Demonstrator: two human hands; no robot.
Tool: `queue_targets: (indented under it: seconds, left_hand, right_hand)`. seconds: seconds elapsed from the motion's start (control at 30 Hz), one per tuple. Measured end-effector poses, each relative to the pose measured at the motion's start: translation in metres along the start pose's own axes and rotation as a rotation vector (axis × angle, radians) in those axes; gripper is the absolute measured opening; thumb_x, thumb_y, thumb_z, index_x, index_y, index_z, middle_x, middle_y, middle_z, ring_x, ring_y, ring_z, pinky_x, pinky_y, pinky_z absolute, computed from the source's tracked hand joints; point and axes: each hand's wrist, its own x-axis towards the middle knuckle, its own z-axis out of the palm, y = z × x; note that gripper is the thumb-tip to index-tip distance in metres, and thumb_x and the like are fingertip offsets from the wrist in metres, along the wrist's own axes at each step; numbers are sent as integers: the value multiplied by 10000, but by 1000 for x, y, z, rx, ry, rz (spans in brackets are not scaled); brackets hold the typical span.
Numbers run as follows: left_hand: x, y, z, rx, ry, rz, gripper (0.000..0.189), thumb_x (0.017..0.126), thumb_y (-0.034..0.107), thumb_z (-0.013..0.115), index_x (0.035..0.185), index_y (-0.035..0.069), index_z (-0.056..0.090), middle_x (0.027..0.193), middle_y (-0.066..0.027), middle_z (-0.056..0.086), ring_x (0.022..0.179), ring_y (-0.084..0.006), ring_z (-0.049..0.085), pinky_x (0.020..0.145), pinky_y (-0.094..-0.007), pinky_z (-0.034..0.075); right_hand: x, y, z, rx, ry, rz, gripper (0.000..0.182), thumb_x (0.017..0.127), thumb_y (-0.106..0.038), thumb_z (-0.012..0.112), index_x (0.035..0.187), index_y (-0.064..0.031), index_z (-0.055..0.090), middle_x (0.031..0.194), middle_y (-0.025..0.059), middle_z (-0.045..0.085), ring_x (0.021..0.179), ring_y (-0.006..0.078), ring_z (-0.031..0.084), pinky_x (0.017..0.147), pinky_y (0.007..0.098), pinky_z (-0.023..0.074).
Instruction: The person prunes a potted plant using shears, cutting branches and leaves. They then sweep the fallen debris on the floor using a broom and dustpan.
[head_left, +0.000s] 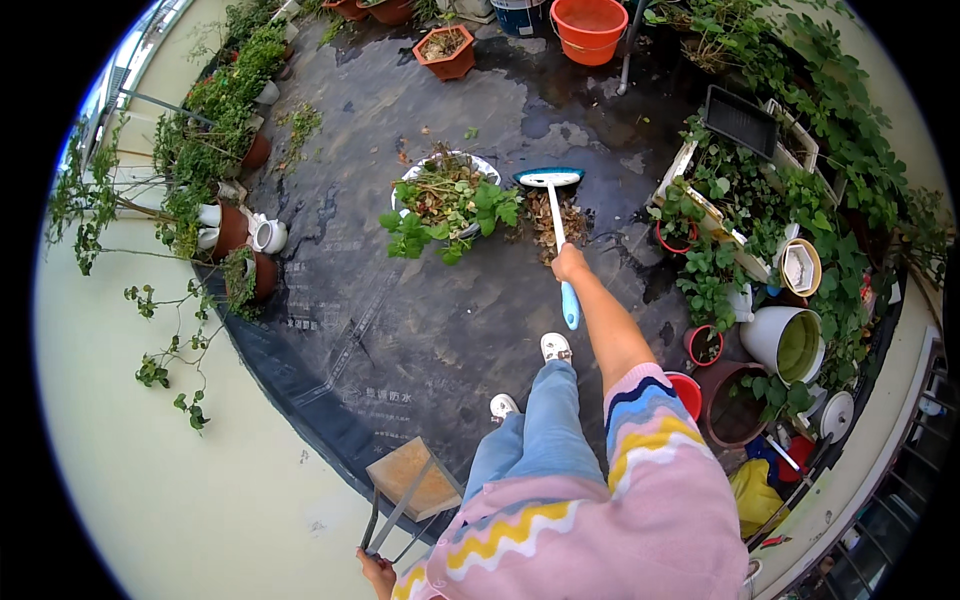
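Observation:
My right hand (571, 262) is closed around the white handle of a small broom (556, 210), with its light-blue grip end pointing back towards me. The broom's white head with teal bristles rests at the far edge of a pile of dry brown leaves (551, 225). Left of the leaves stands a white basin (487, 166) heaped with cut green stems and withered leaves. My left hand (379, 574), low in view, grips the metal bars of a frame with a square wooden board (416, 476), which looks like a small stool.
Potted plants line the wall at left, including a terracotta pot (259, 274). An orange bucket (589, 30) and a hexagonal planter (444, 52) stand ahead on the dark, patchily wet membrane floor (450, 322). Planters, a grey-white pot (765, 334) and a red bucket (684, 396) crowd the right.

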Motion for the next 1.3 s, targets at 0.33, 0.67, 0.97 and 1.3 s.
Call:
queue_targets:
  seconds: [0.33,0.67,0.97,1.3]
  left_hand:
    - [10,-35,36,75,-116,-97,527,820,583,541,653,91,455,502,-7,365,392,-124,370,363,-263,348]
    - [2,-28,61,95,-111,-29,511,789,565,603,668,83,486,544,-15,407,453,-117,406,418,-238,383]
    - [13,-25,23,-10,-120,12,462,802,516,623,698,86,490,586,-1,440,456,-96,402,419,-220,373]
    - [7,-47,15,152,2,25,488,798,525,621,674,68,507,548,-19,452,418,-108,404,382,-238,367]
  right_hand:
    - [-185,78,-2,-333,-216,-142,436,841,-74,467,1268,13,442,986,270,618,901,367,633,777,425,510]
    - [-244,100,-25,45,-90,-69,477,853,-79,551,1313,-18,442,770,175,638,510,199,598,471,345,487]
    - [-86,85,19,203,29,63,481,823,-40,489,1296,23,429,714,161,618,507,225,606,466,361,496]
    - [-205,95,58,698,-234,170,285,810,-59,511,1082,22,534,625,155,562,438,213,552,377,360,441]
